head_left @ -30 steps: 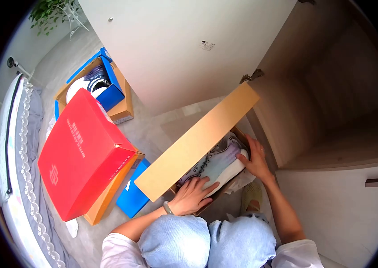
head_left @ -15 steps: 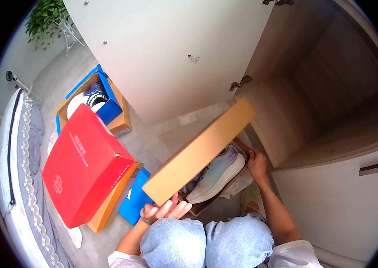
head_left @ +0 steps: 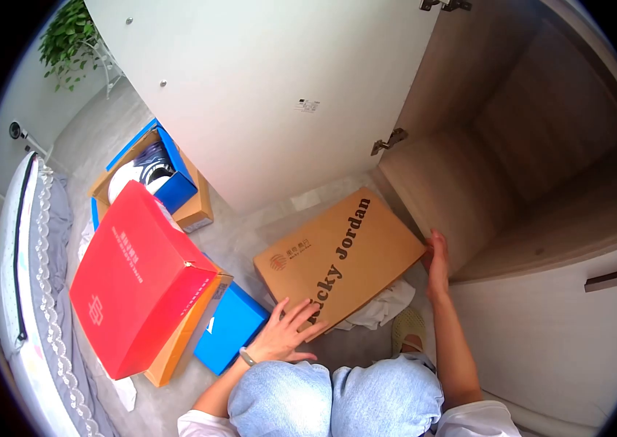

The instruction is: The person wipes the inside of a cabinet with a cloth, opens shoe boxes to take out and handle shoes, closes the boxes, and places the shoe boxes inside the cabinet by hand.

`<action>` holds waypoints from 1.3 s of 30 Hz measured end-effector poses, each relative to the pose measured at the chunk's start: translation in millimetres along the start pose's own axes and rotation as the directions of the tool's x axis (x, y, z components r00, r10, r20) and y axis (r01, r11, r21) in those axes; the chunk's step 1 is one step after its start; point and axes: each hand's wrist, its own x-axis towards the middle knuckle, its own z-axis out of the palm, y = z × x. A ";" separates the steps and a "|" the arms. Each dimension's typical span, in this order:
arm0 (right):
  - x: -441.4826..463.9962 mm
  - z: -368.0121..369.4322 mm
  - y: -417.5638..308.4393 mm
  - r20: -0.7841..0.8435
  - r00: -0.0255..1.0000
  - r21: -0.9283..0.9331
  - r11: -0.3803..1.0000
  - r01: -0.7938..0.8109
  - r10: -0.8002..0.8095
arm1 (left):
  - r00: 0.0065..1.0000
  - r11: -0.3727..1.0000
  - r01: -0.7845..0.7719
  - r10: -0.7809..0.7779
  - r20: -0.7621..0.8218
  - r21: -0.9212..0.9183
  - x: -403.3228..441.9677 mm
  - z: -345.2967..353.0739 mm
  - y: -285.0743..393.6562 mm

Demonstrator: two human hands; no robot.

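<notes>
Below me lies a brown cardboard shoebox point(head_left: 337, 255) with its printed lid down, so the sneaker inside is hidden. My left hand point(head_left: 288, 333) rests with fingers spread at the lid's near left corner. On the other side, my right hand point(head_left: 436, 264) touches the right end of the box, fingers stretched out along it. Crumpled white paper point(head_left: 381, 306) pokes out beneath the near edge of the box.
To the right stands an open cabinet point(head_left: 512, 175), its white door point(head_left: 264, 95) swung out ahead. A red shoebox point(head_left: 141, 277), a blue box point(head_left: 232, 328) and an open blue-and-brown box holding sneakers point(head_left: 151, 167) are at left, beside a bed point(head_left: 31, 291).
The tilted lid has come down over the box, covering the sneaker. My left hand has turned from palm up under the lid to spread at its corner, while my right fingers have straightened.
</notes>
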 end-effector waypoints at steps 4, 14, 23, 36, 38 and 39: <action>20.1 6.9 48.5 0.217 0.969 -0.301 0.937 0.180 -0.117 | 0.995 0.995 0.076 -0.080 -0.055 -0.063 -2.4 28.5 -1.1; 43.1 -25.7 54.6 0.443 0.852 -0.180 0.959 -0.220 0.279 | 0.711 0.771 0.429 0.034 -0.703 0.470 -83.5 -33.3 -0.8; 28.8 -9.1 41.4 0.424 0.768 -0.611 0.778 -0.149 0.480 | 0.314 0.339 0.929 -0.504 -0.805 0.150 -153.7 -112.4 20.5; -122.0 269.3 -139.8 0.953 0.175 -0.281 0.934 0.222 0.246 | -0.079 0.283 -0.364 -0.959 -0.273 -0.887 -277.5 -105.9 -30.3; -141.7 304.8 -124.9 0.938 0.103 -0.343 0.928 0.143 0.331 | 0.045 0.183 -0.540 -0.968 -0.246 -0.821 -271.9 -107.4 -33.3; -151.2 322.1 -107.2 0.961 0.060 -0.270 0.963 -0.008 0.270 | 0.022 0.201 -0.540 -0.967 -0.252 -0.818 -269.6 -106.6 -32.7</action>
